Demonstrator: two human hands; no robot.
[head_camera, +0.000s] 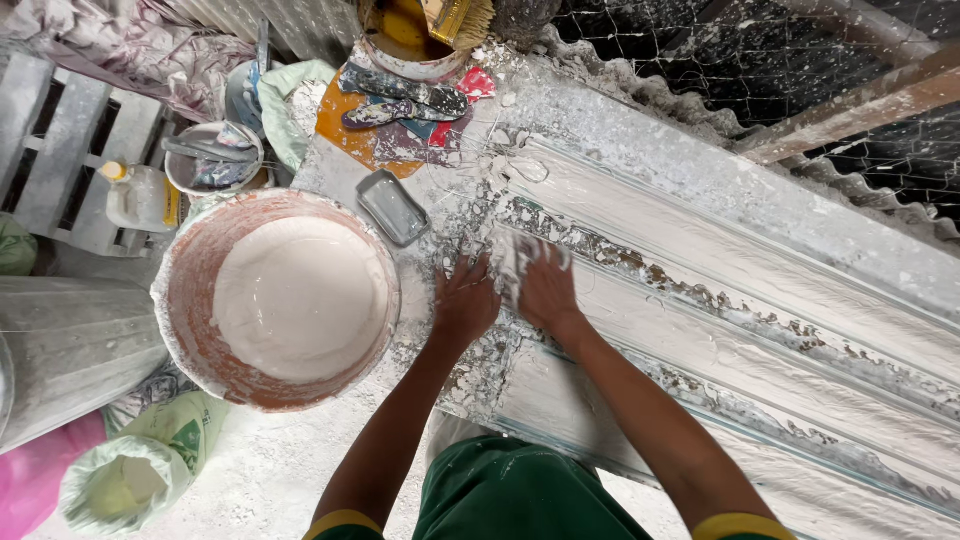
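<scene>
A long white plaster moulding (760, 330) with ridges and grooves lies across a plaster-caked workbench. My left hand (464, 300) rests flat on the crusted near end of it, fingers spread. My right hand (543, 285) presses down beside it on the moulding, smeared with wet white plaster; whether it holds anything I cannot tell. A big orange-brown bucket (190, 300) of smooth white plaster mix stands just left of my hands.
A small grey rectangular tray (393, 206) lies between bucket and moulding. Putty knives (400, 100), a paint pot with a brush (420, 40), a small bowl (212, 155) and a plastic bottle (140, 195) sit behind. Sacks (130, 470) stand on the floor at left. Wire mesh (720, 50) is at the back.
</scene>
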